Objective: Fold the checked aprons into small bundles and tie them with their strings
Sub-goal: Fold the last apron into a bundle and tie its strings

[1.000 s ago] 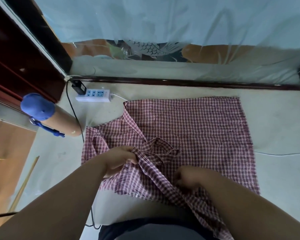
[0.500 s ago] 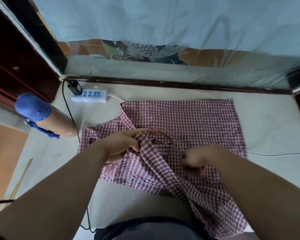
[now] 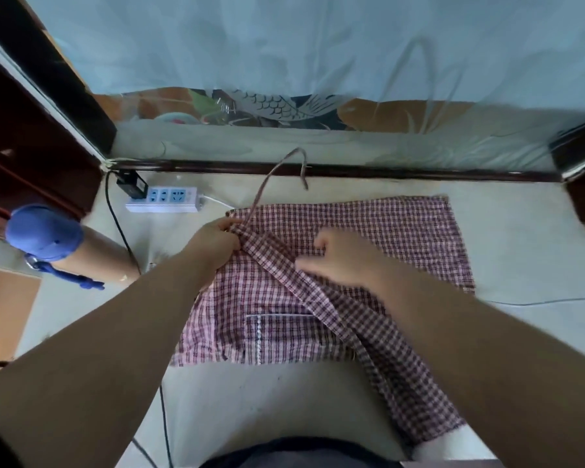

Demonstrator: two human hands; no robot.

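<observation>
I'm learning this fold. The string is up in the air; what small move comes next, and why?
Probably lower the string onto the apron and flatten the diagonal fold. The left hand pinches the corner where the string starts, the string arcs loose in the air, and the right hand sits on that fold, its grip blurred.

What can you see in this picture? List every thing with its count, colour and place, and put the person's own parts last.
checked apron: one, red and white, spread on the floor, centre
apron string: one, red checked, in the air above the left hand
power strip: one, white, blue sockets, floor beyond the apron
plug: one, black, at the strip's left end
tube: one, brown with blue cap, lying far left
curtain: one, pale blue, at back
left hand: one, grips the apron's corner
right hand: one, on the apron's fold, blurred
</observation>
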